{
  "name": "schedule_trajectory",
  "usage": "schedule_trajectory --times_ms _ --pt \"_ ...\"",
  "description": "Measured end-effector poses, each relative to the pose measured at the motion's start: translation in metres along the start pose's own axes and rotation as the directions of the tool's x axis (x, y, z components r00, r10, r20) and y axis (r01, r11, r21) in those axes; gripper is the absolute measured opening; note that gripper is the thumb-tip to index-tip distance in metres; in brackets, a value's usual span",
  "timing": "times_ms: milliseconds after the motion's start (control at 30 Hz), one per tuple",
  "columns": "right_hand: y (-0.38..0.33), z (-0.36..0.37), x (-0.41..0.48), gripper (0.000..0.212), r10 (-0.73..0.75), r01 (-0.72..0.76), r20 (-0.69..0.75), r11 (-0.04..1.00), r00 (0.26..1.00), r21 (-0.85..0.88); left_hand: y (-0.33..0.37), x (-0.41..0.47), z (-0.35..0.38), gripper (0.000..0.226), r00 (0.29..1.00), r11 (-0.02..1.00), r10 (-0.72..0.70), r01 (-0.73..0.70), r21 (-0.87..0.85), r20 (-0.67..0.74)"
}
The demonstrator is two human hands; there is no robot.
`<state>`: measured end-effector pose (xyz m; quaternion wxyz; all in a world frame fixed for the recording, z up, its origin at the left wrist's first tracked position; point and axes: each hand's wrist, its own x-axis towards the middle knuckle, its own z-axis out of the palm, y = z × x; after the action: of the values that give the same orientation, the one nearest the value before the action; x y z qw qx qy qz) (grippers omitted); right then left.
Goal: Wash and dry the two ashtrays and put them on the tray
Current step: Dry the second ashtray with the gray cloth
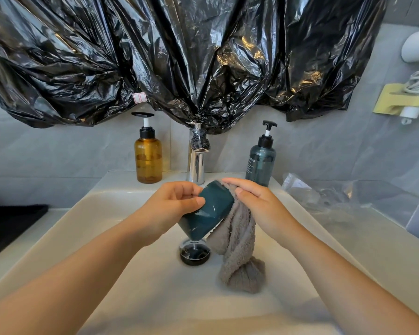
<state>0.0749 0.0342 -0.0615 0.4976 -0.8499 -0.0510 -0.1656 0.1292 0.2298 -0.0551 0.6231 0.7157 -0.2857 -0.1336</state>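
The left hand (177,204) is gripping the dark green ashtray (208,213), thumb and fingers curled round it, holding it tilted above the sink (107,226), over the drain (195,253). The right hand (257,204) is clutching a grey cloth (237,250) against the ashtray's side, the loose end hanging into the sink.

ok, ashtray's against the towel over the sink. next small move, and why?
Probably rotate the teal ashtray a little in the left hand so the right hand rubs the grey towel over a fresh patch: the towel touches only one side.
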Motion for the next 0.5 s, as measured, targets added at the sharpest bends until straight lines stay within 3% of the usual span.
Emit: schedule_trajectory --times_ms 133,200,333,433,500 --pt "0.009 -0.002 0.002 0.034 0.166 -0.176 0.059 0.888 0.984 0.425 -0.001 0.001 -0.001 0.009 0.996 0.992 0.075 -0.069 -0.109 0.052" --pt "0.01 -0.002 0.003 0.033 0.149 -0.147 0.036 0.859 0.988 0.49 0.0 0.002 -0.001 0.017 0.993 0.986 0.069 -0.054 -0.157 0.093" --pt "0.008 0.003 -0.001 0.035 0.069 -0.077 0.036 0.932 0.997 0.355 0.002 0.001 0.001 0.041 0.979 0.965 -0.056 0.105 -0.242 0.198" --pt "0.002 0.006 -0.006 0.036 0.015 -0.026 0.08 0.99 0.997 0.136 -0.002 0.001 0.009 0.03 0.98 0.956 -0.172 0.192 -0.223 0.104" --pt "-0.004 0.004 -0.008 0.036 -0.028 0.021 0.083 0.996 0.996 0.09 -0.006 0.003 0.01 0.023 0.981 0.961 -0.193 0.195 -0.195 0.03"
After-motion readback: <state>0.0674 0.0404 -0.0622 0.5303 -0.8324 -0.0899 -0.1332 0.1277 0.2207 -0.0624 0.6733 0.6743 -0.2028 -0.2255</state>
